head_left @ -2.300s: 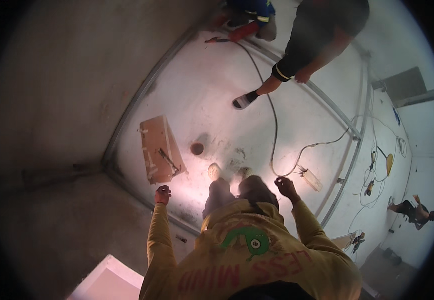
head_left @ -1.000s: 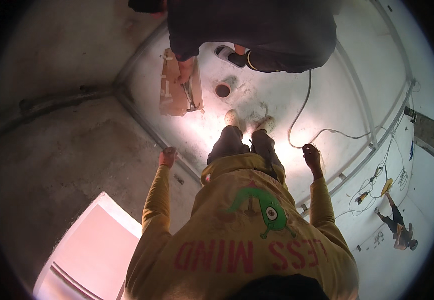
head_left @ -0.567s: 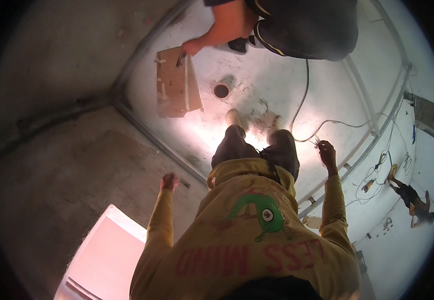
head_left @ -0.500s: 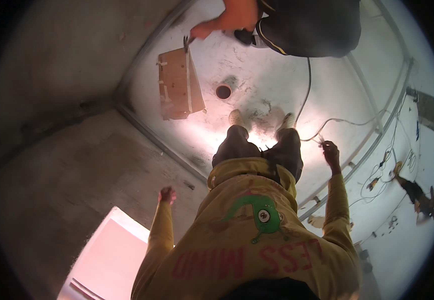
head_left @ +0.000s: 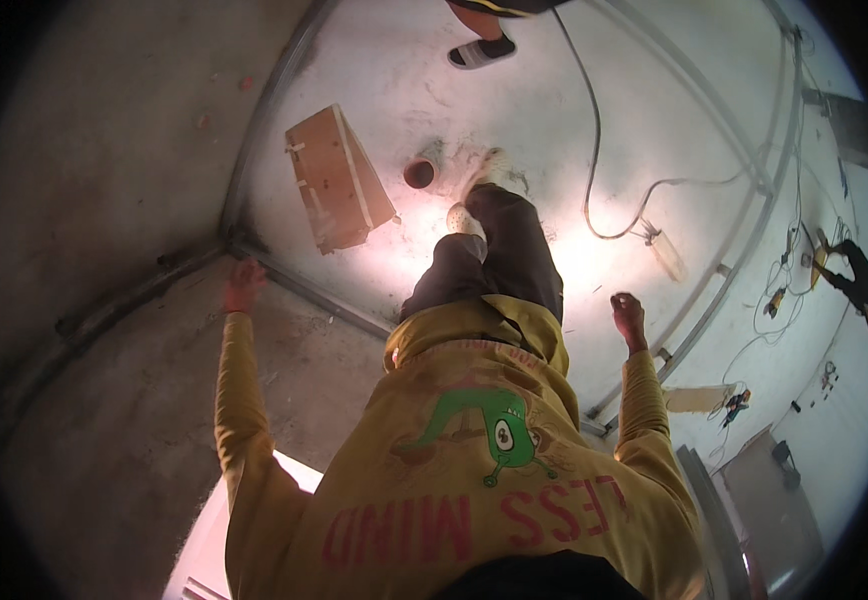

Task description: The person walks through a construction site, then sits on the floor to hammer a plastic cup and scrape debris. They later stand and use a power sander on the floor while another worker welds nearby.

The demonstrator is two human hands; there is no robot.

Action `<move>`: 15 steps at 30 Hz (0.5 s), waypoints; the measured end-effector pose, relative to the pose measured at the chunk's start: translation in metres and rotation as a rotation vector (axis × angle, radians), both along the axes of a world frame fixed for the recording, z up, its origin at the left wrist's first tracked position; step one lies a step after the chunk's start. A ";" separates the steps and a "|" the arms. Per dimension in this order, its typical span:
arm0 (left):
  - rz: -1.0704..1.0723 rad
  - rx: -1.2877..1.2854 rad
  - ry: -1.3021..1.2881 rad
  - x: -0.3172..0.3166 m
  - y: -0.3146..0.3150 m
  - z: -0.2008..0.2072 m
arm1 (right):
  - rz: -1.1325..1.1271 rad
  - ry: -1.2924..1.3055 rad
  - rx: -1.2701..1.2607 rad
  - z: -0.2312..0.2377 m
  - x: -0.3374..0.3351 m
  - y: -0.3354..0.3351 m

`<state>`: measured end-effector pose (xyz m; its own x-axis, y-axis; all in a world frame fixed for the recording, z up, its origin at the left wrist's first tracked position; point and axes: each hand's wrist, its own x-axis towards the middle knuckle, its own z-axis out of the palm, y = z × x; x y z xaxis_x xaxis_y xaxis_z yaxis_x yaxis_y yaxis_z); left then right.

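My left hand [head_left: 245, 286] is stretched out at the left, over or beside the corner of a grey metal tube frame [head_left: 299, 283]; I cannot tell whether it touches. Its fingers look loosely spread, with nothing in them. On the right, my right hand [head_left: 629, 318] hangs over the pale floor, fingers curled in and nothing visible in them. Beyond it a dark cable [head_left: 591, 150] ends in a small clamp-like piece [head_left: 647, 232] on the floor, beside a pale narrow slab [head_left: 666, 255]. My hands are apart from both.
A brown board [head_left: 339, 180] with light strips lies ahead at the left, near a round dark hole or pot [head_left: 419, 173]. Another person's sandalled foot [head_left: 481, 52] stands at the far edge. Tangled wires and power tools [head_left: 776, 300] lie at the right, beyond a metal rail [head_left: 699, 340].
My left hand has moved out and forward. My right hand has come away from the cable end, which now lies on the floor. The other person has moved mostly out of view.
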<state>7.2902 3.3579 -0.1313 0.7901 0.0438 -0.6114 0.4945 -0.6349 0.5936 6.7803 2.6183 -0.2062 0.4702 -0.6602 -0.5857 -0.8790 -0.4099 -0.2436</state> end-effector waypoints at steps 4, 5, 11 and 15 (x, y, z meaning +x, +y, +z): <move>-0.313 0.204 0.216 -0.063 -0.014 -0.039 | -0.071 -0.186 0.088 0.017 0.049 0.006; -0.069 0.110 0.243 -0.101 -0.008 -0.045 | -0.037 -0.229 0.082 0.018 0.062 0.004; 0.207 0.228 0.581 -0.257 0.059 0.009 | 0.083 -0.098 0.070 0.000 0.138 -0.032; 0.346 0.301 0.582 -0.230 0.059 0.034 | -0.073 -0.169 0.157 -0.020 0.149 -0.042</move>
<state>7.0603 3.4166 -0.0973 0.2526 0.4635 -0.8493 0.8774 -0.4798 -0.0009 6.9297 2.5759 -0.2265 0.5248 -0.6028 -0.6010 -0.8462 -0.2923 -0.4456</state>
